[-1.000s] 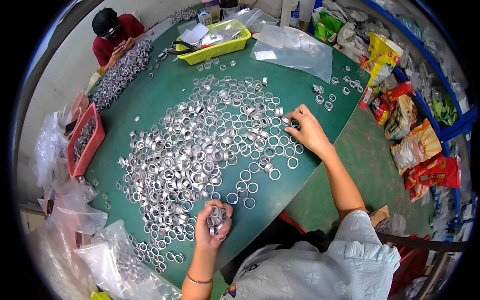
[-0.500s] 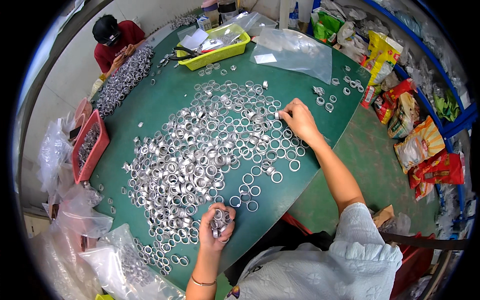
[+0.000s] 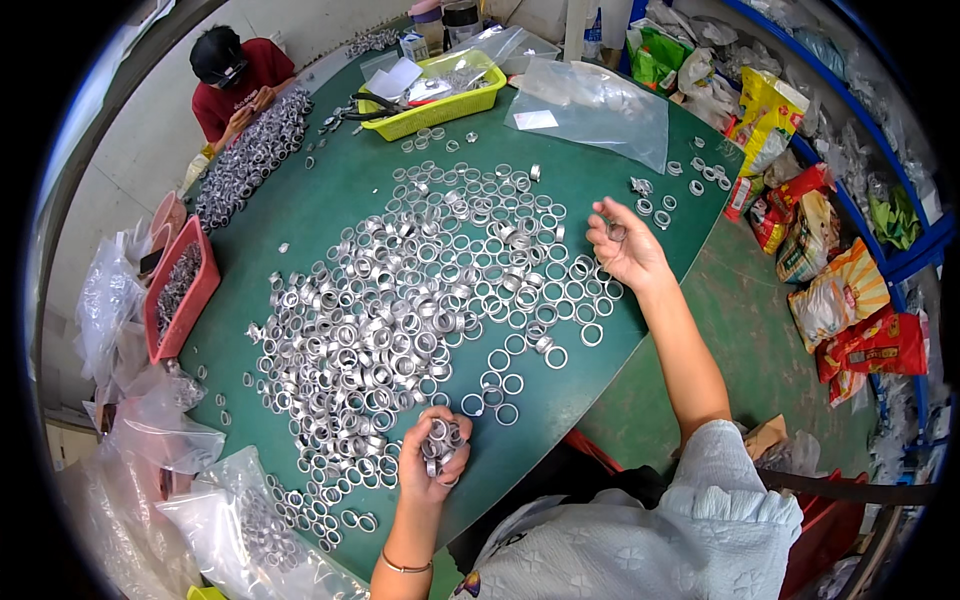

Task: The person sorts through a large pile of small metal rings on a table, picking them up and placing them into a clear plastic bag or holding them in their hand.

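Observation:
Many silvery metal rings [image 3: 400,340] lie spread over a green tabletop [image 3: 530,440], some flat, some on edge, heaped thickest at the middle left. At the near edge my left hand [image 3: 425,462] is closed around several metal rings [image 3: 438,445], which show between thumb and fingers. Beyond the right side of the spread, my right hand [image 3: 630,250] is raised above the table, palm partly up. Its fingers curl round one metal ring [image 3: 617,232], seen against the palm.
A yellow basket [image 3: 435,112] with pliers and papers stands at the far side, beside a clear plastic bag [image 3: 590,110]. At left are a pink basket [image 3: 185,290] of small parts and a bag of rings [image 3: 255,530]. A co-worker [image 3: 240,85] sits behind another heap.
My right hand has lifted from the right side of the rings, moved slightly right and turned its palm up, carrying a ring. My left hand stays in place.

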Motion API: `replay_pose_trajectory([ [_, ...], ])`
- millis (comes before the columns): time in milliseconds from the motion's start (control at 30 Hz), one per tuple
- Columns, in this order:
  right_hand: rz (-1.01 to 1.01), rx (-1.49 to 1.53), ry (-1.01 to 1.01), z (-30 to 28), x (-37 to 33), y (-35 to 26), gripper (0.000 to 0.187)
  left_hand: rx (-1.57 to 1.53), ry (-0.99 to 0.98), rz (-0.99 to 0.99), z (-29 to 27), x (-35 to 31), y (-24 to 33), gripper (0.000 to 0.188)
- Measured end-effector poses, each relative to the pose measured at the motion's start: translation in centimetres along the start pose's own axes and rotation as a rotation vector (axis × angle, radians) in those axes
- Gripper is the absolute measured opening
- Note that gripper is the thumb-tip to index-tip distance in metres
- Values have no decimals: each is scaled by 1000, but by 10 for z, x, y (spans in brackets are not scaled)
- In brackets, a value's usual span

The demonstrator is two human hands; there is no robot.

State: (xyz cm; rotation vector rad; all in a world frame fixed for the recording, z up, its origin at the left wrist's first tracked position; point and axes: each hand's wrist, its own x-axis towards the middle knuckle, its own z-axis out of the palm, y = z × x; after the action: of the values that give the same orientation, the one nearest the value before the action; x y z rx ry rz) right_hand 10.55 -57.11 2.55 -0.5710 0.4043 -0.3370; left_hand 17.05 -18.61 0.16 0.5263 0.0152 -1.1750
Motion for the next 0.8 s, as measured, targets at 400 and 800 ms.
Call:
replay_pose_trajectory([
  [400,-367,-1193,135,14,15,13,27,-58,-14,0,-5,0,1,24],
  [800,324,193,-414,34,-27,16,43,-46,-16,5,-6,0,0,25],
])
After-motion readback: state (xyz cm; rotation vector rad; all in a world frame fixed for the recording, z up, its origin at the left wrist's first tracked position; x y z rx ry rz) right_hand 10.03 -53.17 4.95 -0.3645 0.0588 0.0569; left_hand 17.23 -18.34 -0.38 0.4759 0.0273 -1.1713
